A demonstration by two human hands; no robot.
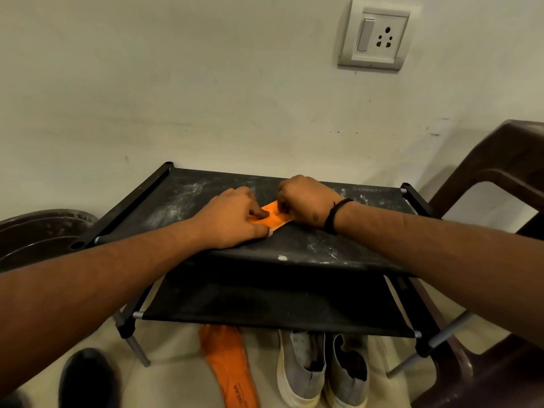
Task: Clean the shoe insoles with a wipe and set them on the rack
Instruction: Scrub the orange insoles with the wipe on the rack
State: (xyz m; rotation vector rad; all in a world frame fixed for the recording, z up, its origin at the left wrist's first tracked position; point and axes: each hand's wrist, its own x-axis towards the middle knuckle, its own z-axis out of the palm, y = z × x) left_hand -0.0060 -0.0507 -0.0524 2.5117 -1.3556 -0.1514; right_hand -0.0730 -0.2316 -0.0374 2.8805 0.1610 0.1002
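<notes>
Against a pale, scuffed wall with a white switch-and-socket plate (374,35) stands a black fabric-shelved shoe rack (338,242), its top tier dusted with white marks. On that top tier lies a small orange packet (275,214), seemingly a wipe sachet, though its print is too blurred to read. Both hands meet over it: the left hand (235,217) rests on the shelf with thumb and fingers pinching the packet's near end, and the right hand (306,200), a black band on its wrist, has its fingers curled onto the far end. Below the rack on the light floor lies one orange foam insole (229,366), just beside a pair of grey slip-on shoes with cream soles (321,369). A brown plastic chair (500,178) stands at the right, and a dark round tub (38,234) at the left.
</notes>
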